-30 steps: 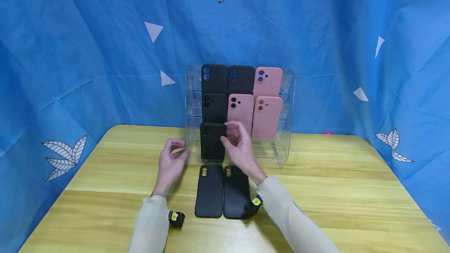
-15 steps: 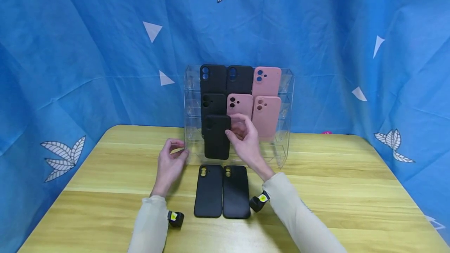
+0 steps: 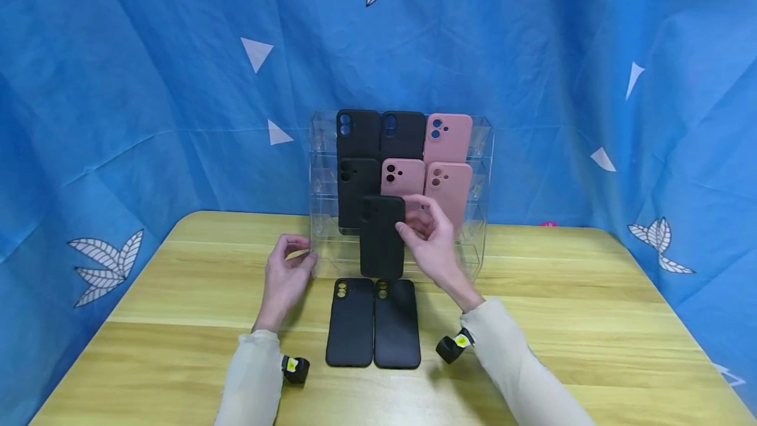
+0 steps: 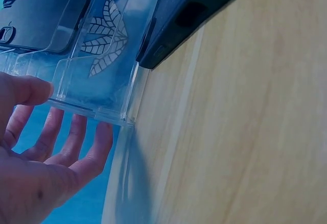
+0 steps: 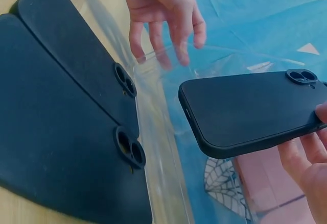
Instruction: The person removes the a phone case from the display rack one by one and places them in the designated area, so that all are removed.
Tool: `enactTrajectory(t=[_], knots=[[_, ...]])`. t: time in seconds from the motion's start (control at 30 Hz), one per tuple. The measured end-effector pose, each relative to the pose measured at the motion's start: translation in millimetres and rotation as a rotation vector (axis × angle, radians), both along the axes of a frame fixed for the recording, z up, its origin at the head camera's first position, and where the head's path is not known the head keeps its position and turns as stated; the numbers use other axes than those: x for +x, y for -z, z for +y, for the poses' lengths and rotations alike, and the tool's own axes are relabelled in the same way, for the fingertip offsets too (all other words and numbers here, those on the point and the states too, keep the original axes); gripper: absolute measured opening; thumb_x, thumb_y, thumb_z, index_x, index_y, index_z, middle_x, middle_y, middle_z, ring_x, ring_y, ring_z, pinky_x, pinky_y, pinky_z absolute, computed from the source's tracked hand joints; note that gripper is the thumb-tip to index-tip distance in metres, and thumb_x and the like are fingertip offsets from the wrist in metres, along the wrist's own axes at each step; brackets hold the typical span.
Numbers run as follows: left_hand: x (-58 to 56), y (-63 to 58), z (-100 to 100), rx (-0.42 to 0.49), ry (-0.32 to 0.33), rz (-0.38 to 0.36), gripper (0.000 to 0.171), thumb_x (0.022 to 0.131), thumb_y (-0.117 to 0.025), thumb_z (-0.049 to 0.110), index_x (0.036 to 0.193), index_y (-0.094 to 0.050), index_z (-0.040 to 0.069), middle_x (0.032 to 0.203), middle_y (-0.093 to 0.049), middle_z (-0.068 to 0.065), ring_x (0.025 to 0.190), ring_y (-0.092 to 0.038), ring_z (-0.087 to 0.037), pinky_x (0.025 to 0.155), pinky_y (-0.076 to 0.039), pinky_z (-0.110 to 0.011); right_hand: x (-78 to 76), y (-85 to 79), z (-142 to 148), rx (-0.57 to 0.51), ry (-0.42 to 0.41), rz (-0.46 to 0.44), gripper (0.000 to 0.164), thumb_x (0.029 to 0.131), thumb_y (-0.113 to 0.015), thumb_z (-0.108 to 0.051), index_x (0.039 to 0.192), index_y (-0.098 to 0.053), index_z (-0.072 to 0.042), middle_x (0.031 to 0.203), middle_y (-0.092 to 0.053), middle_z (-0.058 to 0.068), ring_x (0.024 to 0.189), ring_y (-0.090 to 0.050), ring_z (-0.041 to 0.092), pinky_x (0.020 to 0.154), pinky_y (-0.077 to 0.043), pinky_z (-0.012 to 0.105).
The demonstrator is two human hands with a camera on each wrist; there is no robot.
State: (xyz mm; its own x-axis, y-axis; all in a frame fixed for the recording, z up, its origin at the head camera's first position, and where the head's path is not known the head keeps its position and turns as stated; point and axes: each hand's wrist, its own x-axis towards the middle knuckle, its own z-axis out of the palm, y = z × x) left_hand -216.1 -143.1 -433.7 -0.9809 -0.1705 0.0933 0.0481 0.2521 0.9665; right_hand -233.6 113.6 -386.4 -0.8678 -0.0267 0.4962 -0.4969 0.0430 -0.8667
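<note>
My right hand (image 3: 436, 242) pinches a black phone case (image 3: 381, 238) by its right edge, thumb on the back. The case hangs upright in front of the clear display stand (image 3: 486, 215), over its lower tier. Its paired camera hole shows in the right wrist view, near my right fingers (image 5: 301, 157). My left hand (image 3: 288, 275) holds the stand's left side; in the left wrist view the thumb and fingers lie on either side of the clear panel (image 4: 92, 110). Two black phone cases, a left one (image 3: 350, 324) and a right one (image 3: 397, 327), lie side by side before the stand.
On the stand's top tier are two black cases (image 3: 358, 133) and a pink case (image 3: 448, 137). A black case (image 3: 355, 196) and two pink cases (image 3: 449, 196) fill the tier below. A blue patterned cloth (image 3: 177, 84) hangs behind the wooden table (image 3: 562, 321).
My right hand has lifted the black case out of the stand's lowest tier, then brought it right and forward toward me. The left hand stays at the stand's side.
</note>
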Motion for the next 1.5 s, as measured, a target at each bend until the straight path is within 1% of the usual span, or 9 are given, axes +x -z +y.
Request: enactTrajectory(t=[0.17, 0.3, 0.4, 0.63, 0.8, 0.93, 1.07, 1.3, 1.5], knots=[[0.4, -1.5, 0.0, -0.008, 0.002, -0.001, 0.029, 0.095, -0.064, 0.003, 0.123, -0.055, 0.003, 0.130, -0.059, -0.021, 0.122, -0.064, -0.039, 0.105, -0.055, -0.048, 4.4, -0.6, 11.1, 0.014, 0.015, -0.016, 0.047, 0.090, -0.066, 0.013, 0.133, -0.056, -0.002, 0.093, -0.064, 0.025, 0.079, -0.066, 0.010, 0.073, -0.059, 0.019], [1.2, -2.4, 0.1, -0.010, 0.007, 0.002, 0.028, 0.096, -0.063, 0.003, 0.123, -0.054, 0.003, 0.130, -0.059, -0.021, 0.123, -0.063, -0.039, 0.108, -0.053, -0.049, 7.1, 0.2, 18.8, 0.019, 0.010, -0.034, 0.046, 0.091, -0.065, 0.013, 0.134, -0.056, -0.002, 0.090, -0.065, 0.015, 0.073, -0.066, 0.010, 0.063, -0.059, 0.023], [1.4, -2.3, 0.2, -0.012, 0.009, 0.007, 0.028, 0.097, -0.063, 0.004, 0.123, -0.054, 0.003, 0.130, -0.059, -0.021, 0.124, -0.063, -0.039, 0.108, -0.053, -0.049, 10.1, 0.4, 24.7, 0.031, 0.017, -0.052, 0.047, 0.091, -0.066, 0.012, 0.134, -0.056, -0.003, 0.090, -0.066, 0.010, 0.073, -0.067, 0.009, 0.063, -0.060, 0.023], [0.5, -0.5, 0.3, -0.009, 0.002, -0.004, 0.029, 0.095, -0.065, 0.005, 0.122, -0.054, 0.005, 0.128, -0.059, -0.018, 0.123, -0.064, -0.038, 0.105, -0.055, -0.048, 20.0, 3.4, 39.9, 0.083, 0.046, -0.071, 0.048, 0.091, -0.067, 0.011, 0.135, -0.058, -0.004, 0.094, -0.066, 0.021, 0.074, -0.067, 0.009, 0.064, -0.062, 0.026], [-1.1, 0.9, 0.7, 0.002, -0.002, 0.014, 0.028, 0.094, -0.065, 0.004, 0.121, -0.055, 0.005, 0.127, -0.060, -0.017, 0.121, -0.064, -0.038, 0.106, -0.055, -0.048, 28.5, 6.6, 51.0, 0.114, 0.067, -0.096, 0.049, 0.091, -0.067, 0.010, 0.136, -0.058, -0.006, 0.100, -0.067, 0.024, 0.082, -0.070, 0.007, 0.068, -0.063, 0.024], [-1.6, 2.3, 1.0, -0.007, -0.012, 0.031, 0.027, 0.095, -0.064, 0.003, 0.120, -0.055, 0.004, 0.125, -0.060, -0.018, 0.120, -0.065, -0.039, 0.106, -0.054, -0.048, 32.7, 9.5, 57.7, 0.131, 0.071, -0.103, 0.050, 0.091, -0.067, 0.010, 0.137, -0.057, -0.005, 0.104, -0.068, 0.026, 0.085, -0.070, 0.006, 0.071, -0.062, 0.021], [-1.3, 3.4, 1.5, -0.015, -0.019, 0.036, 0.026, 0.095, -0.064, 0.003, 0.120, -0.056, 0.004, 0.125, -0.061, -0.018, 0.119, -0.066, -0.038, 0.105, -0.055, -0.049, 36.0, 12.2, 63.0, 0.146, 0.074, -0.112, 0.048, 0.092, -0.066, 0.010, 0.137, -0.058, -0.005, 0.105, -0.068, 0.028, 0.084, -0.070, 0.006, 0.069, -0.062, 0.023], [-0.7, 2.4, 1.2, 0.010, -0.016, 0.021, 0.027, 0.095, -0.065, 0.003, 0.120, -0.056, 0.004, 0.126, -0.060, -0.017, 0.120, -0.065, -0.037, 0.105, -0.055, -0.047, 44.6, 14.3, 71.4, 0.167, 0.059, -0.145, 0.044, 0.093, -0.065, 0.009, 0.135, -0.058, -0.004, 0.100, -0.067, 0.018, 0.081, -0.071, 0.006, 0.063, -0.063, 0.029], [-1.5, 1.5, 0.6, 0.019, -0.003, 0.008, 0.028, 0.095, -0.064, 0.002, 0.121, -0.055, 0.004, 0.128, -0.060, -0.016, 0.121, -0.065, -0.037, 0.103, -0.057, -0.046, 51.5, 18.4, 76.9, 0.172, 0.042, -0.178, 0.045, 0.093, -0.065, 0.009, 0.136, -0.056, -0.003, 0.099, -0.069, 0.013, 0.080, -0.072, 0.006, 0.062, -0.063, 0.030]])
